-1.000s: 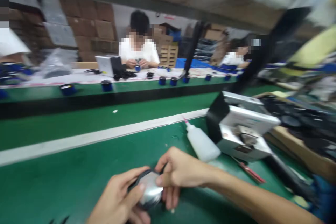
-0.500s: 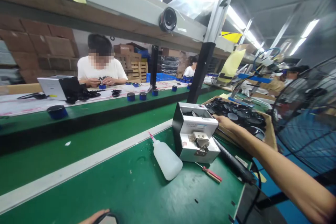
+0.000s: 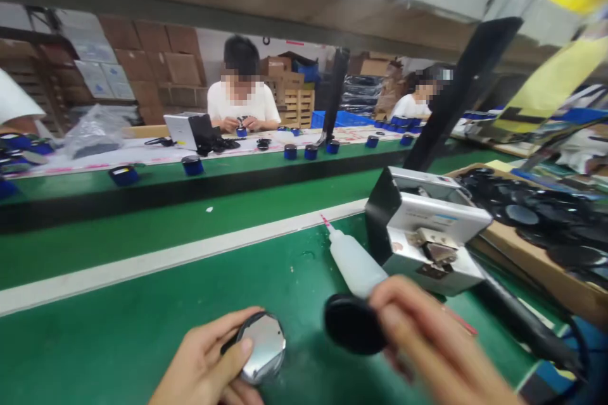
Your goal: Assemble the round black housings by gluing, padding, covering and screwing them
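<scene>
My left hand [image 3: 209, 361] grips a round part with a silvery face and black rim [image 3: 264, 347], its thumb pressed on the face. A black round cover [image 3: 354, 324] is pinched in my right hand [image 3: 422, 329], which is smeared by motion. The two parts are apart, a short way above the green bench. Just behind the right hand lies a white squeeze bottle [image 3: 356, 262] with a red-marked tip, partly hidden by that hand. A grey machine with a metal holder at its front [image 3: 430, 234] stands to the right of the bottle.
A cardboard box [image 3: 532, 247] of black round covers stands at the right. Next to it lies a black-handled tool [image 3: 527, 310]. A green conveyor belt [image 3: 228, 202] runs behind, with several blue-and-black parts [image 3: 192, 166] on its far side. A co-worker [image 3: 242, 98] sits opposite.
My right hand has come from beside the box to the front centre, now with a black cover in it. My left hand has risen into view with the silvery part. The view has turned left.
</scene>
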Demonstrator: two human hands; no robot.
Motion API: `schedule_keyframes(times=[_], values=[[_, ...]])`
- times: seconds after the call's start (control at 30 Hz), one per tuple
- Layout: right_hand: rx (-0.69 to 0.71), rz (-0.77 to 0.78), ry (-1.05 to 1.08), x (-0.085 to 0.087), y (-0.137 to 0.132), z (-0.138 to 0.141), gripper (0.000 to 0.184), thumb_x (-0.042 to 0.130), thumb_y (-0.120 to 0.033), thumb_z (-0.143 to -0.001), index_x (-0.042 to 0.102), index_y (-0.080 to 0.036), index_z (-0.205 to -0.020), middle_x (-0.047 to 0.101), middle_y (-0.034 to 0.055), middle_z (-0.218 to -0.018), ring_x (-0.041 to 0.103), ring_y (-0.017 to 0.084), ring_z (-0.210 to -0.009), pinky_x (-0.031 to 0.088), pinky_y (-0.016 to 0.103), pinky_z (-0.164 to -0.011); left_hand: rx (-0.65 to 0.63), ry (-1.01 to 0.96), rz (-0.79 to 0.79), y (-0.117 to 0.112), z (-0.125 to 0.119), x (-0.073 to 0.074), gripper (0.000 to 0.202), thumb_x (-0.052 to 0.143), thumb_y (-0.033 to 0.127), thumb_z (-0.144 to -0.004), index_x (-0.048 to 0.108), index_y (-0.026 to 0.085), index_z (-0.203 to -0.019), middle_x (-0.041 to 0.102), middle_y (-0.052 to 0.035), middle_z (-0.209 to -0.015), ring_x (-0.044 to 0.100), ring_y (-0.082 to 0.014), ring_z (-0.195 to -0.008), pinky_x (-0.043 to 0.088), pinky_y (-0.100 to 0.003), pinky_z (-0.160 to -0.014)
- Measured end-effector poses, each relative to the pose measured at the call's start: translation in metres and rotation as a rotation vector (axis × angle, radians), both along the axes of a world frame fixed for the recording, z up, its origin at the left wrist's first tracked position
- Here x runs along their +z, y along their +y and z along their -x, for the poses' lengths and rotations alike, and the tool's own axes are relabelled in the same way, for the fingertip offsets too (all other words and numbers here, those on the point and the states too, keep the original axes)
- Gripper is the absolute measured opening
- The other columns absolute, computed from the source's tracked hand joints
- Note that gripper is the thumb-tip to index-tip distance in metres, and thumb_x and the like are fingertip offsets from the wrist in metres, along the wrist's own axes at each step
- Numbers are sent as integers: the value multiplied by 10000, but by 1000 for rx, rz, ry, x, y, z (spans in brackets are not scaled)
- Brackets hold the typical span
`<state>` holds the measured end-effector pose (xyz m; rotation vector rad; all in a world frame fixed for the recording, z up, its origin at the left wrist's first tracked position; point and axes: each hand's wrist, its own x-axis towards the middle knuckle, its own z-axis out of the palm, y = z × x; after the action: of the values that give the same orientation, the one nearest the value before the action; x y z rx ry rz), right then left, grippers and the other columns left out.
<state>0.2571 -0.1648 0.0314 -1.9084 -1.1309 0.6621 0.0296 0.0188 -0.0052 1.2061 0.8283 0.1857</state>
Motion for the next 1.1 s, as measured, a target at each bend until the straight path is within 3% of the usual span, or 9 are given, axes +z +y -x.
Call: schedule_keyframes(times=[0.1, 0.2, 0.3, 0.4, 0.5, 0.63, 0.73, 0.93, 1.1], values=[[236, 136, -77, -23, 33, 49, 380, 316, -463, -998, 521, -196, -822, 528, -2, -664, 517, 122, -589, 436, 198, -531, 0, -88, 48, -6, 0, 1, 937, 778, 573, -661, 443, -19, -1306, 741, -170, -707, 705, -252, -495, 574, -288, -456], [192, 124, -223, -37, 42, 46, 390, 326, -442, -989, 575, -185, -832, 593, 56, -812, 568, 174, -714, 464, 264, -639, 6, -138, 76, -10, 4, -2, 811, 744, 499, -712, 462, -2, -1283, 737, -192, -824, 699, -215, -484, 556, -256, -433], [221, 38, -417, -37, 35, 34, 330, 459, -470, -945, 628, -211, -1061, 609, 91, -1111, 617, 217, -887, 506, 300, -743, -5, -163, 75, -11, 8, -4, 744, 692, 426, -775, 431, -12, -1317, 708, -126, -667, 695, -211, -487, 548, -244, -440], [505, 38, -544, -31, 26, 30, 530, 695, -417, -806, 555, -314, -1307, 563, 38, -1306, 568, 262, -1143, 514, 335, -934, -18, -178, 64, -11, 10, -4, 689, 653, 380, -813, 421, -3, -1337, 697, -116, -649, 693, -211, -488, 546, -247, -444], [540, 149, -359, -30, 23, 25, 575, 751, -421, -755, 580, -331, -1296, 570, 22, -1314, 493, 289, -1253, 461, 388, -1035, -29, -201, 64, -12, 11, -5, 593, 638, 353, -830, 487, 34, -1307, 724, -169, -785, 694, -197, -495, 547, -244, -446], [419, 183, 146, -37, 21, 11, 652, 790, -504, -704, 580, -323, -1294, 547, 25, -1346, 499, 263, -1256, 438, 313, -1053, -38, -207, 57, -12, 12, -9, 535, 615, 333, -861, 504, 63, -1310, 716, -130, -673, 692, -197, -485, 544, -238, -444], [425, 135, 120, -40, 22, 12, 652, 781, -558, -692, 588, -319, -1267, 591, 28, -1286, 574, 248, -1168, 495, 288, -985, -27, -222, 59, -12, 12, -11, 521, 614, 329, -863, 511, 67, -1301, 729, -155, -738, 693, -198, -480, 545, -242, -434], [118, 114, -771, -44, 30, 31, 766, 612, -833, -619, 655, -181, -1018, 686, 115, -927, 671, 320, -632, 557, 438, -492, -42, -207, 38, -12, 12, -7, 513, 592, 323, -880, 514, 57, -1312, 717, -131, -690, 704, -204, -503, 559, -250, -459], [128, 149, -721, -35, 13, 6, 560, 481, -672, -866, 637, -204, -1131, 712, 60, -770, 666, 227, -528, 549, 309, -450, -77, -216, 27, -10, 14, -5, 489, 585, 313, -885, 532, 69, -1305, 729, -158, -794, 716, -213, -542, 557, -250, -464]])
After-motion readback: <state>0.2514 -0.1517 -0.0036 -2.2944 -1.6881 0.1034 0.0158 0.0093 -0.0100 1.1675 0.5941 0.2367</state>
